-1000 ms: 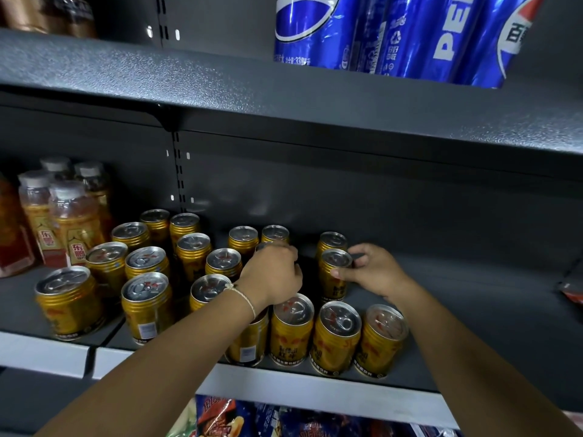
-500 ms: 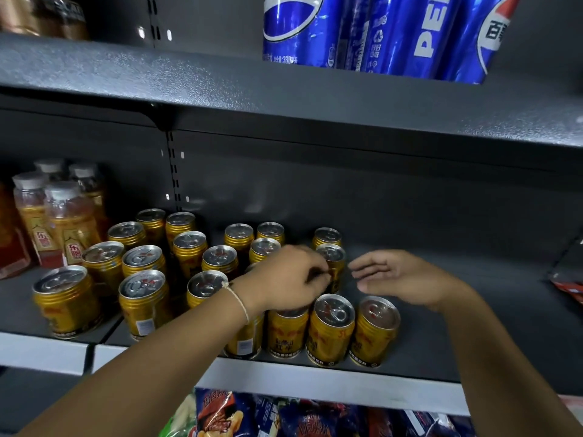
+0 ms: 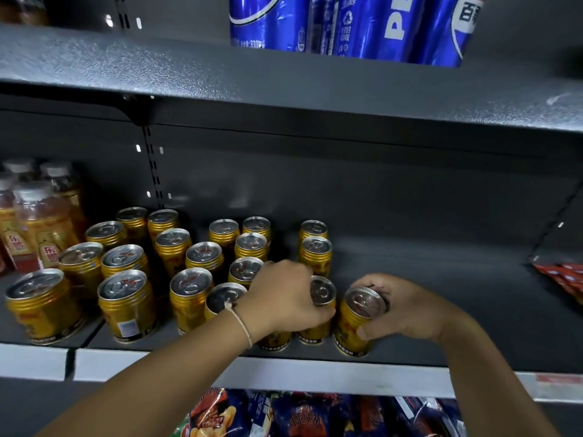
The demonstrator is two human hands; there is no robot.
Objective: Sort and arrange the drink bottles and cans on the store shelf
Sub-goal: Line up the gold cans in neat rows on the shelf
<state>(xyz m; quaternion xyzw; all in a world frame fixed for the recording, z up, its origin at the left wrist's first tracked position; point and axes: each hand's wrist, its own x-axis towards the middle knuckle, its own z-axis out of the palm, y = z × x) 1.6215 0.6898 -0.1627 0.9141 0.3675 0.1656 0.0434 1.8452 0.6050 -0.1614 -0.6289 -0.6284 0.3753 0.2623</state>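
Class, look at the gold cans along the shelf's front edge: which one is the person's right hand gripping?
The rightmost front-row gold can. The right hand wraps around it with the thumb on its side; the left hand covers its neighbours.

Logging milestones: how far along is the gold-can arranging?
Done: most gold cans stand upright in rows. In hand: right hand grips the rightmost front can; left hand covers the cans beside it. Left: rows are uneven, with a gap before the two rear-right cans.
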